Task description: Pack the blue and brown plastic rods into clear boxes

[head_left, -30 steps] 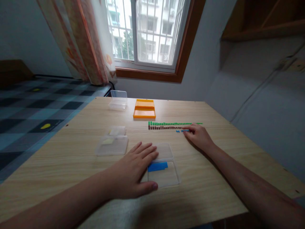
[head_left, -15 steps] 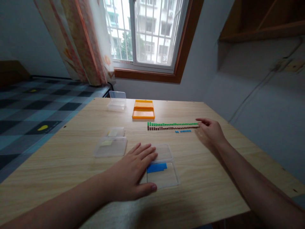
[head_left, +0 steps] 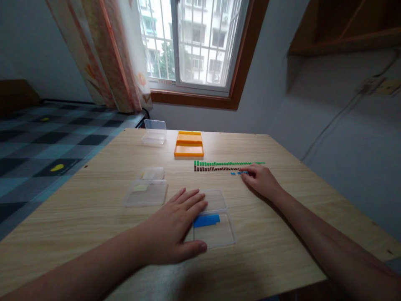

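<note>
My left hand [head_left: 175, 225] lies flat with fingers spread over the left side of an open clear plastic box [head_left: 230, 229]. Blue strips [head_left: 206, 220] lie inside that box, partly under my fingers. My right hand [head_left: 260, 179] is at the short row of small blue pieces [head_left: 232, 173], thumb and forefinger drawn together in a pinch around its right part. Whatever is between those fingertips is too small to make out. Just behind run a row of small dark brown pieces [head_left: 206, 169], its right end hidden by my hand, and a row of small green pieces [head_left: 216, 164].
An open orange case [head_left: 189, 154] sits at the back of the wooden table [head_left: 94, 217]. Left of it stands an open clear box [head_left: 155, 131]. Another clear box [head_left: 150, 198] with pale yellow contents is left of my left hand. A bed [head_left: 62, 146] adjoins the table's left.
My right hand has moved left and slightly toward me, from the right end of the green and brown rows to the blue pieces. My left hand stays in place.
</note>
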`<state>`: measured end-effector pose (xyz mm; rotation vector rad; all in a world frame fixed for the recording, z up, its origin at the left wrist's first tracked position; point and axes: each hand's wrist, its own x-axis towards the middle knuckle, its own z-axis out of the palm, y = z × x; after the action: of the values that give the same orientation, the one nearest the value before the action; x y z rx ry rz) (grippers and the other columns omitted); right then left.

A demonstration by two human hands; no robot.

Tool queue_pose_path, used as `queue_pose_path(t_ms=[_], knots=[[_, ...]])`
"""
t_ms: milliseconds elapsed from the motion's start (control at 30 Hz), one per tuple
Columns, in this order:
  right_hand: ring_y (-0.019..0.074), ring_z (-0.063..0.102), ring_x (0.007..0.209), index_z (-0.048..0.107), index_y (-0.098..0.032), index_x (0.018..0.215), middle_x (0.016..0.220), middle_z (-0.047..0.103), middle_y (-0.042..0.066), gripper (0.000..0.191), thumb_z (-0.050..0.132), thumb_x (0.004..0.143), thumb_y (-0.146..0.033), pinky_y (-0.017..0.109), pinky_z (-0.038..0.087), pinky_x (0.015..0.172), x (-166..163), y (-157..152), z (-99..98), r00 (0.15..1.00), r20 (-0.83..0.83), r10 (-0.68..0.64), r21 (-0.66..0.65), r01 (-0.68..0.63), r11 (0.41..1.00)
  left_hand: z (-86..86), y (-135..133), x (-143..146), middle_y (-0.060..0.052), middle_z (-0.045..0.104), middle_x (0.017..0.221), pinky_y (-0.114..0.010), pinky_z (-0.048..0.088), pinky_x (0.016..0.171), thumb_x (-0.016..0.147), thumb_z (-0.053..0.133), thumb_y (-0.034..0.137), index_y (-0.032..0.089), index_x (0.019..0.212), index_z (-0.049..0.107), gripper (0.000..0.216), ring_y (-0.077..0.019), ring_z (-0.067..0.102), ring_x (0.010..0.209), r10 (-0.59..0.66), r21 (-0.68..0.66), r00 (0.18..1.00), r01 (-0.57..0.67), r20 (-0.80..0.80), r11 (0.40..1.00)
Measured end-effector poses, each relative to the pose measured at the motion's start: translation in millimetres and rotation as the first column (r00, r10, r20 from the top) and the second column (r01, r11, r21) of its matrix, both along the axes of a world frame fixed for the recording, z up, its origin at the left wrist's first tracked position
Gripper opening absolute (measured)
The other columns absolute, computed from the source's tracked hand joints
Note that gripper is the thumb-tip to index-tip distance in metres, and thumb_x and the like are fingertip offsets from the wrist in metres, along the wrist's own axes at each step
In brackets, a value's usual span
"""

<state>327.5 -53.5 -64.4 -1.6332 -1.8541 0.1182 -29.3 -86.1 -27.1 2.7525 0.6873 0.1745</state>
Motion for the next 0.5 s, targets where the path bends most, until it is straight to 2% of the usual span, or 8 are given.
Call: queue_pose_path(t_ms=[100, 233, 400, 500], knots=[[0.0236, 0.066, 0.086, 0.083, -0.019, 0.102, 0.096, 0.076, 0.010, 0.028, 0.061, 0.087, -0.028, 0.036, 0.049, 0.083, -4, 0, -1.7, 0.999, 0.047, 0.012, -0.011, -0.011, 1.000, -0.1, 0, 0, -0.020, 0.043, 0.161, -0.067, 0.021, 0.124, 0.088, 0.068, 0.063, 0.015, 0.153, 0.046, 0.084, -0.0438, 0.035, 0.151, 0.005, -0.001, 1.000, -0.005, -0.001, 1.000], [0.0223, 0.066, 0.084, 0.083, -0.021, 0.100, 0.097, 0.077, 0.009, 0.025, 0.062, 0.090, -0.029, 0.034, 0.049, 0.079, -4, -1, -1.8, 0.996, 0.083, 0.028, -0.041, -0.024, 0.999, 2.1, 0, 1, -0.021, 0.041, 0.162, -0.068, 0.021, 0.124, 0.088, 0.067, 0.063, 0.014, 0.154, 0.045, 0.085, -0.0437, 0.035, 0.151, 0.005, 0.003, 0.999, -0.005, -0.032, 1.000], [0.0207, 0.066, 0.080, 0.082, -0.023, 0.085, 0.089, 0.075, 0.006, 0.018, 0.066, 0.087, -0.031, 0.032, 0.047, 0.075, -3, -5, 4.6, 0.993, 0.099, 0.061, -0.075, -0.054, 0.996, 4.2, -1, 2, -0.022, 0.040, 0.162, -0.069, 0.022, 0.123, 0.089, 0.064, 0.065, 0.012, 0.154, 0.045, 0.086, -0.0446, 0.033, 0.152, 0.005, 0.001, 0.998, -0.004, -0.056, 1.000], [0.0193, 0.064, 0.075, 0.082, -0.022, 0.084, 0.083, 0.074, 0.004, 0.019, 0.065, 0.086, -0.030, 0.030, 0.046, 0.069, -2, -8, 7.6, 0.992, 0.093, 0.089, -0.106, -0.079, 0.991, 3.9, -1, 3, -0.020, 0.041, 0.162, -0.068, 0.021, 0.124, 0.088, 0.065, 0.065, 0.015, 0.154, 0.045, 0.085, -0.0438, 0.033, 0.152, 0.008, 0.004, 0.999, -0.008, -0.047, 1.000]])
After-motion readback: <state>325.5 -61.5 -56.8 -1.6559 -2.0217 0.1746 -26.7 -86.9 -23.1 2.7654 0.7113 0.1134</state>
